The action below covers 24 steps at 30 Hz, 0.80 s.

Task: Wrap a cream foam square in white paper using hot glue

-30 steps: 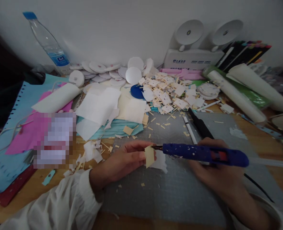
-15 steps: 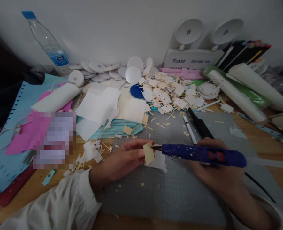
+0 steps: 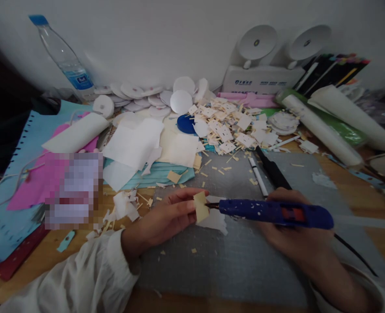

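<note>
Between thumb and fingers, my left hand (image 3: 173, 213) pinches a small pale yellow piece of paper (image 3: 200, 208) above the grey mat. My right hand (image 3: 297, 239) is wrapped round a blue hot glue gun (image 3: 257, 212) with a red patch on its side and white specks on its body. Its narrow metal nozzle points left and meets the paper's right edge; whether it touches is hard to tell. A translucent glue stick (image 3: 358, 221) extends from the gun's back end. Below the yellow piece lies a torn white scrap of paper (image 3: 215, 221).
A heap of small cream paper pieces (image 3: 227, 124) covers the back centre. White discs (image 3: 140, 93), a water bottle (image 3: 65, 61) and white sheets (image 3: 134, 141) stand or lie left of it. A white pen (image 3: 258, 177) and a black tool (image 3: 272, 167) lie beyond my right hand.
The glue gun has shifted slightly left and down. The yellow paper has moved slightly left and tilted in my left hand.
</note>
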{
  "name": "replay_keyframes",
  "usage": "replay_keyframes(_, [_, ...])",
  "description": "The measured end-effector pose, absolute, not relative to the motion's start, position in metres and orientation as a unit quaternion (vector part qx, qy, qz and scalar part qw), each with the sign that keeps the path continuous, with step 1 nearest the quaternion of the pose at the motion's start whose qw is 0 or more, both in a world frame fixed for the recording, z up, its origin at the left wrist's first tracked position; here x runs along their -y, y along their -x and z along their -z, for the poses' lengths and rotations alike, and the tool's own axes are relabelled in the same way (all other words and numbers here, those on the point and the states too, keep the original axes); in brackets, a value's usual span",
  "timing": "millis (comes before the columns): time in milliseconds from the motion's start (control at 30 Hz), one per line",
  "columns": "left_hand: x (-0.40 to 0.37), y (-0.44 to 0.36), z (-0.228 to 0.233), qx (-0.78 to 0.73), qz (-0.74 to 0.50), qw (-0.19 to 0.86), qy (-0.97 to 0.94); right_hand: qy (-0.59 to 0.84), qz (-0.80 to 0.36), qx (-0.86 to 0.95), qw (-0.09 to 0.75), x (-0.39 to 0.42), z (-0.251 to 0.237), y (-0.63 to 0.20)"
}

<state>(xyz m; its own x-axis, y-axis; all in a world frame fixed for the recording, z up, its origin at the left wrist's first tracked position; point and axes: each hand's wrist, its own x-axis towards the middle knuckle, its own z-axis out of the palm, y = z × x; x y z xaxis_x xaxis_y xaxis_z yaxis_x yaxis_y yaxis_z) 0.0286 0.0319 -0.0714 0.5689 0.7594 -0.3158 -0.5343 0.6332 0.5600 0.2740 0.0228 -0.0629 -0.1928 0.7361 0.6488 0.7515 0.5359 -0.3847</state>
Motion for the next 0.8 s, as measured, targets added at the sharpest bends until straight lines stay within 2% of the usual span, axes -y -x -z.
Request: replay_keyframes(800, [-0.0333,-0.0286,0.0730,-0.258,-0.376,0.868,-0.198,0.465,-0.059,0.782,0.410,-0.0186,0.0620,-0.2758])
